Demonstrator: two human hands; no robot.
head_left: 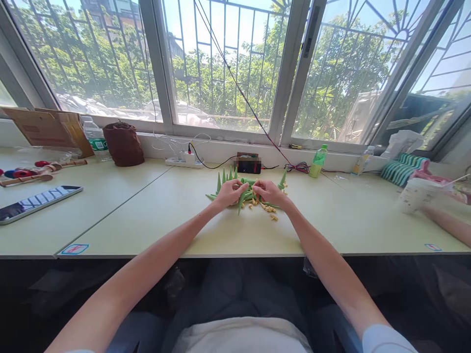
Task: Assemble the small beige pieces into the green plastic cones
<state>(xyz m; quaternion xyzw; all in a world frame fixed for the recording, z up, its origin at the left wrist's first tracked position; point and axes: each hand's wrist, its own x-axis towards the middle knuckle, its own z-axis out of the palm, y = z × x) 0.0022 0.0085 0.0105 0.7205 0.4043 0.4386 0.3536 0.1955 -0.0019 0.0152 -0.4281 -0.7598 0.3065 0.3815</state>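
- Well to the left, a long dark glossy slab point(37, 202) lies flat on the pale cream counter point(154, 215). A brown drawstring pouch point(123, 143) stands behind it by the window.
- Left hand point(228, 192): grip clenched on one green pointed cone point(241, 201), tip down.
- Heap of green pointed cones point(223, 176) sits mid-counter, between and under both hands, with some upright.
- Right hand point(270, 192): grip curled closed at the heap, touching green pieces; cannot tell which piece it has.
- Small tan scraps point(271, 210) lie scattered just beside the right wrist.
- Green plastic bottle point(318, 161) stands upright near the sill.
- Far right, another person's forearm point(449, 224) rests beside a blurred white cup point(419, 195).
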